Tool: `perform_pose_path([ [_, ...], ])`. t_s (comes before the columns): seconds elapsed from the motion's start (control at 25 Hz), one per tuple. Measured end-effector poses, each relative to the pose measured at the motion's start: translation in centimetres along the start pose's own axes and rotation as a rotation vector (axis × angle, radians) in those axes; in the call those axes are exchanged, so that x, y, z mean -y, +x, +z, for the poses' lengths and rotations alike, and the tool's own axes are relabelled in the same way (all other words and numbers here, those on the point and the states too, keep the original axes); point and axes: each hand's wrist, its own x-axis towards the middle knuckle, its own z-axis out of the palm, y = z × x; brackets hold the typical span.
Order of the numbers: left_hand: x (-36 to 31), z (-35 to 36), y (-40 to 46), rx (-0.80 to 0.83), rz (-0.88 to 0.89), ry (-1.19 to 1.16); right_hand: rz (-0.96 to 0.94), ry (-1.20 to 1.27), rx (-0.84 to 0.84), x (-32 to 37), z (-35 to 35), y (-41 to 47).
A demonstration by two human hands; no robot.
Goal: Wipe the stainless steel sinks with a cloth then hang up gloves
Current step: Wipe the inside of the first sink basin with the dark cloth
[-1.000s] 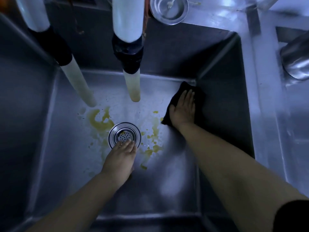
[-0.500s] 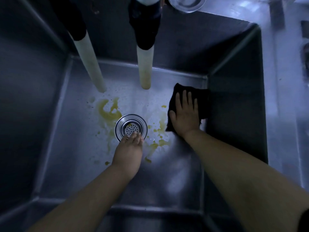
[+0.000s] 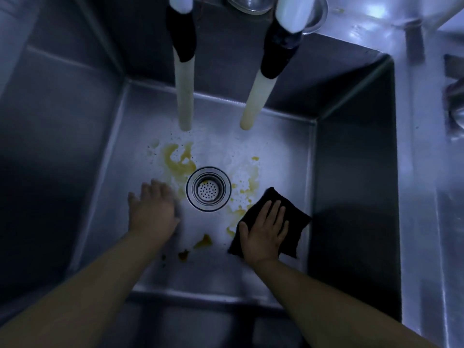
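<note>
I look down into a deep stainless steel sink [image 3: 351, 172] with yellow-brown smears [image 3: 179, 162] on its floor around the round drain strainer [image 3: 208, 189]. My right hand [image 3: 263, 232] presses flat, fingers straight, on a black cloth [image 3: 293, 222] lying on the sink floor right of the drain, near the right wall. Left of the drain, my left hand [image 3: 153, 209] rests flat on the sink floor and holds nothing. No gloves are in view.
Two pale hoses with black collars hang into the sink from above: the left hose [image 3: 184, 96] and the right hose [image 3: 256, 99]. A metal bowl [image 3: 251, 3] sits on the back ledge. A steel counter [image 3: 426, 146] runs along the right.
My right hand has slid the cloth from the back right corner toward me, to beside the drain. My left hand moved from in front of the drain to its left.
</note>
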Motion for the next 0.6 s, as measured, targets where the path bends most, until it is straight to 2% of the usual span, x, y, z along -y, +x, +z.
perform_pose_path([
  [0.08, 2.0, 0.4, 0.6, 0.044, -0.034, 0.011, -0.03, 0.006, -0.074, 0.7, -0.8, 2.1],
  [0.36, 3.7, 2.9, 1.9, 0.095, 0.047, 0.115, -0.202, -0.105, -0.264, 3.7, -4.5, 13.4],
  [0.48, 3.6, 3.2, 2.4, 0.126, 0.053, 0.096, -0.381, -0.16, -0.31, 5.0, -6.2, 17.0],
  [0.6, 3.7, 3.3, 2.6, 0.135, 0.054, 0.096, -0.639, -0.2, -0.304, 5.8, -7.6, 19.5],
])
